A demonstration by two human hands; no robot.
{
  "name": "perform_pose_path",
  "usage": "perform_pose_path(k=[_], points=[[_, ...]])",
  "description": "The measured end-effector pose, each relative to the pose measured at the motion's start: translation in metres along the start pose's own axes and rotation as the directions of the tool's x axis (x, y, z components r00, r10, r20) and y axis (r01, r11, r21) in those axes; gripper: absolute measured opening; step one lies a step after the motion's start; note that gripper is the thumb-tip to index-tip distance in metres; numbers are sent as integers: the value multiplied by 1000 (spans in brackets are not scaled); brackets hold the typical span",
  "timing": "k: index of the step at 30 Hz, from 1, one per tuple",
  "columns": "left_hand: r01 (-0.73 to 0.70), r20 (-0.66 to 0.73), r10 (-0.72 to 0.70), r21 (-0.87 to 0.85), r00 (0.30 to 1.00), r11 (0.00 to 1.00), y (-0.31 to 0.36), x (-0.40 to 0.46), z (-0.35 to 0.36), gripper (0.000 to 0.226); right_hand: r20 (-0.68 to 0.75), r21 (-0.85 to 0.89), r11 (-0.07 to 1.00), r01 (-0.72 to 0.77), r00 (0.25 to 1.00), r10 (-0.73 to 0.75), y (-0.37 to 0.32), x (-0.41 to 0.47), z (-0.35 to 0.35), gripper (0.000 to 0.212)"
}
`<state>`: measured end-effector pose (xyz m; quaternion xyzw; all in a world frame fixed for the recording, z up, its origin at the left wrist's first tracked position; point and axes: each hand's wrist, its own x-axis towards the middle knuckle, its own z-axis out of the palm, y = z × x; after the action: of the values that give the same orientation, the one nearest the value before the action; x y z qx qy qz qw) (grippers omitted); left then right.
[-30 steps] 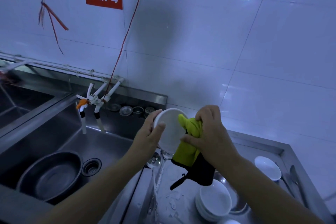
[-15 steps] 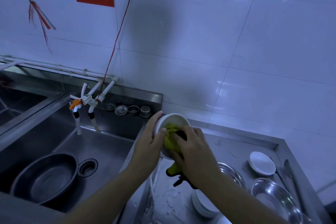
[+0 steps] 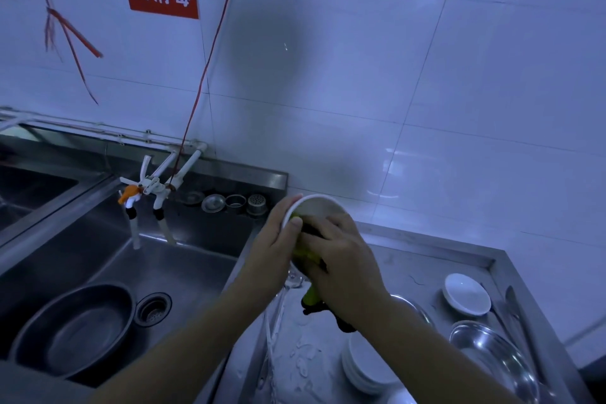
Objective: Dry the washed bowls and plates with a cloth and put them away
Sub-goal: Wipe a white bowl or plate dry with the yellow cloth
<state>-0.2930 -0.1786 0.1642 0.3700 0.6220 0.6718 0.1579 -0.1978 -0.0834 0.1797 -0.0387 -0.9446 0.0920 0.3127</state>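
Left hand [image 3: 273, 251] grips white bowl [image 3: 319, 207] rim above desk [image 3: 426, 259] edge. Right hand [image 3: 344, 267] presses green cloth [image 3: 303, 251] inside bowl; fingertips, most of cloth hidden. Plate stack [image 3: 367, 367] below bowl partly occluded.

White tiled wall [image 3: 360, 75], steel sink [image 3: 183, 259]

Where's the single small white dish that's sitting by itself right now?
In the head view, the small white dish sits on the steel counter at the far right, just behind the shiny steel plate.
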Motion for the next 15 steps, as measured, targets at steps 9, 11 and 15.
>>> perform_pose_path(k=[9, 11, 15], points=[[135, 182, -175, 210, 968, 968, 17, 13, -14, 31, 301, -356, 892, 279, 938, -174, 21, -4, -24, 36], [205, 259, -252, 197, 932, 959, 22, 17, -16, 30, 218, -402, 881, 249, 961, -172, 21, 0, -21, 33], [169, 281, -227, 215, 932, 962, 24, 17, -13, 31, 60, -343, 931, 123, 992, -109, 14, 0, -11, 32]])
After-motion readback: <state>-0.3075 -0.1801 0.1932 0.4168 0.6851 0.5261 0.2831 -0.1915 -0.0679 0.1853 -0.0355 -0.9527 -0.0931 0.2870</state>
